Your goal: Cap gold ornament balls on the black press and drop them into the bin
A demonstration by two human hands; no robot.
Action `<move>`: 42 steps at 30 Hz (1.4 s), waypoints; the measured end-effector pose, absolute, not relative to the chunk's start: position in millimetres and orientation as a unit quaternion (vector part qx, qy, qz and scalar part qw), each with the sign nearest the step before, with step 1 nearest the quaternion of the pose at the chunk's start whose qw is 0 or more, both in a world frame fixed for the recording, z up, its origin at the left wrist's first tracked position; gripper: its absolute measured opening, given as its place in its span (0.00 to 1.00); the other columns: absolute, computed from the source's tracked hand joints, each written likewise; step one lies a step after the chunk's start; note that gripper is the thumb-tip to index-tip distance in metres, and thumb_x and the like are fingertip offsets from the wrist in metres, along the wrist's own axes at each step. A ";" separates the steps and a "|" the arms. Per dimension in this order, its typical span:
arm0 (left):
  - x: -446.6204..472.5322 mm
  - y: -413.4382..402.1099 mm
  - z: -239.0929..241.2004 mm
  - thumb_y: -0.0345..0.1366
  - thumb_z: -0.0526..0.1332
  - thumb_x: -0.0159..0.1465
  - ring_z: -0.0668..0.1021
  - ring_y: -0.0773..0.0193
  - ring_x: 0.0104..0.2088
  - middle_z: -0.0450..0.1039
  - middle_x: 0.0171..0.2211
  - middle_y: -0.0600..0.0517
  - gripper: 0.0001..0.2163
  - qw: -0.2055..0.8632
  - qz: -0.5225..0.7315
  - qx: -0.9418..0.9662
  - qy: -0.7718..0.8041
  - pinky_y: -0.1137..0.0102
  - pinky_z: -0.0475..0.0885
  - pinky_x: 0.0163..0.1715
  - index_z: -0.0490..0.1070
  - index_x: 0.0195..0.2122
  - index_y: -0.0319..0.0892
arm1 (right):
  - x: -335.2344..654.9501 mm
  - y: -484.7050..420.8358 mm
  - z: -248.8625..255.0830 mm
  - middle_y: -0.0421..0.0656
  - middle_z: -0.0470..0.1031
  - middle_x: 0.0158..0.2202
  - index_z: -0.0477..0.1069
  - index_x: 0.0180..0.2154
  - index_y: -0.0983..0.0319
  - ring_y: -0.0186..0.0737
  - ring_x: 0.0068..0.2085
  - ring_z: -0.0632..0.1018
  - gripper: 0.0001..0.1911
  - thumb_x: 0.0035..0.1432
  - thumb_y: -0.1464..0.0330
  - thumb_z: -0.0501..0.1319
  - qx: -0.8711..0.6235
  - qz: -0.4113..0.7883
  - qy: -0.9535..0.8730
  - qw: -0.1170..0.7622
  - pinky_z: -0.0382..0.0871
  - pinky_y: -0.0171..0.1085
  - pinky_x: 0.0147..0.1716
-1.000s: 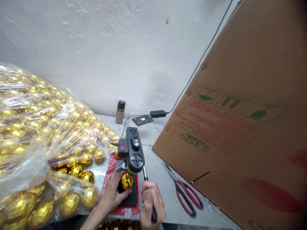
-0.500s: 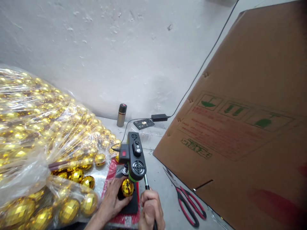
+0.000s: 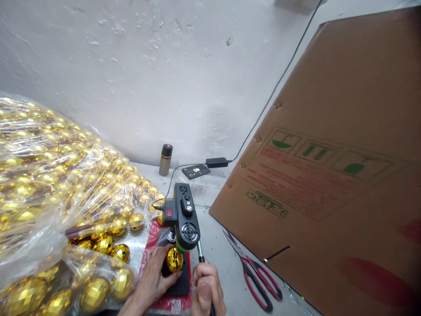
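My left hand (image 3: pixel 157 273) is curled around a shiny gold faceted ball (image 3: pixel 174 260), thumb in front and fingers behind. The ball sits on the dark base (image 3: pixel 179 287) of a small bench drill press (image 3: pixel 188 217), right under its head. What joins the ball to the drill's underside is hidden by the black housing. My right hand (image 3: pixel 208 287) is wrapped around the black-gripped metal lever (image 3: pixel 200 252) at the machine's right side. A red plastic sheet (image 3: pixel 153 235) lies beneath the base.
Clear plastic bags full of gold balls (image 3: pixel 66 162) fill the left. Red-and-black scissors (image 3: pixel 259 281) lie right of the machine, beside a large cardboard box (image 3: pixel 315 175). Behind stand a spray-can-like cylinder (image 3: pixel 165 160), a phone-like black slab (image 3: pixel 196 171) and a power adapter (image 3: pixel 217 163) with its cable.
Both hands keep their hold on the ball and the lever. The view has shifted slightly; the ball appears a touch lower relative to the drill head.
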State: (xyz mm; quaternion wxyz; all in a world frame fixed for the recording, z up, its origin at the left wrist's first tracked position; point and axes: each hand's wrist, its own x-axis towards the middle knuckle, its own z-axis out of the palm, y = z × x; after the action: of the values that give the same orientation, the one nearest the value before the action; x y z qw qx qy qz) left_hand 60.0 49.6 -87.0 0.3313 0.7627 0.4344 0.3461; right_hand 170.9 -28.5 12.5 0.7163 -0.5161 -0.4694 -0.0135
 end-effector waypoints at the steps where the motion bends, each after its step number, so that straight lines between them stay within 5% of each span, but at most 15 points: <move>1: 60.0 49.9 -87.8 0.43 0.71 0.58 0.81 0.43 0.49 0.82 0.48 0.42 0.24 0.330 0.347 0.763 0.434 0.48 0.76 0.52 0.77 0.56 0.46 | 170.5 -27.8 13.3 0.37 0.67 0.26 0.62 0.25 0.58 0.36 0.27 0.70 0.20 0.73 0.69 0.50 -0.514 -0.017 -0.467 0.719 0.70 0.39 0.39; 9: 60.7 50.3 -86.0 0.41 0.70 0.58 0.81 0.42 0.49 0.82 0.47 0.42 0.23 0.331 0.341 0.761 0.440 0.48 0.76 0.51 0.77 0.55 0.45 | 174.9 -28.7 -2.3 0.38 0.68 0.26 0.64 0.27 0.58 0.37 0.28 0.71 0.20 0.74 0.68 0.49 -0.506 -0.019 -0.494 0.706 0.70 0.41 0.41; 18: 59.8 51.9 -88.0 0.42 0.70 0.59 0.81 0.42 0.50 0.82 0.49 0.42 0.24 0.325 0.341 0.770 0.430 0.47 0.75 0.52 0.75 0.57 0.45 | 191.2 -16.2 -30.2 0.38 0.69 0.26 0.65 0.30 0.57 0.37 0.26 0.72 0.17 0.73 0.69 0.48 -0.439 -0.094 -0.591 0.670 0.69 0.39 0.30; 30: 39.6 12.1 -81.0 0.42 0.68 0.63 0.80 0.44 0.57 0.78 0.57 0.38 0.27 0.294 0.367 0.775 0.422 0.48 0.76 0.59 0.67 0.62 0.42 | 187.6 -30.2 85.0 0.36 0.64 0.26 0.67 0.30 0.59 0.32 0.25 0.66 0.15 0.73 0.68 0.55 -0.507 0.079 -0.537 0.669 0.60 0.34 0.25; 37: -0.9 -70.7 -122.8 0.61 0.71 0.57 0.84 0.46 0.53 0.78 0.58 0.40 0.40 0.189 0.357 0.838 0.367 0.63 0.84 0.46 0.65 0.66 0.48 | 187.4 -33.4 64.3 0.37 0.66 0.29 0.66 0.31 0.59 0.32 0.27 0.67 0.15 0.74 0.71 0.52 -0.489 0.055 -0.564 0.663 0.61 0.33 0.26; 39: -2.3 -60.0 -116.2 0.59 0.68 0.63 0.84 0.48 0.53 0.78 0.57 0.40 0.35 0.112 0.383 0.831 0.388 0.65 0.83 0.46 0.66 0.65 0.46 | 187.2 -33.9 62.6 0.37 0.66 0.28 0.67 0.32 0.59 0.31 0.27 0.67 0.14 0.73 0.72 0.52 -0.489 0.052 -0.567 0.661 0.60 0.33 0.26; 42: -0.9 -17.3 -83.8 0.40 0.57 0.74 0.82 0.51 0.54 0.79 0.54 0.40 0.16 -0.032 0.392 0.795 0.461 0.62 0.79 0.51 0.71 0.60 0.43 | 186.8 -33.1 63.3 0.36 0.66 0.28 0.66 0.32 0.59 0.31 0.26 0.67 0.14 0.73 0.73 0.53 -0.488 0.046 -0.563 0.666 0.60 0.32 0.25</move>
State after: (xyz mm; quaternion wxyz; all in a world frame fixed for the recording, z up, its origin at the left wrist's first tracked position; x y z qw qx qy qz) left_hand -0.9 -17.3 -83.8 -0.0317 0.7955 0.4613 0.3918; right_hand 186.8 -33.1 63.3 0.6658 -0.4879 -0.5626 0.0463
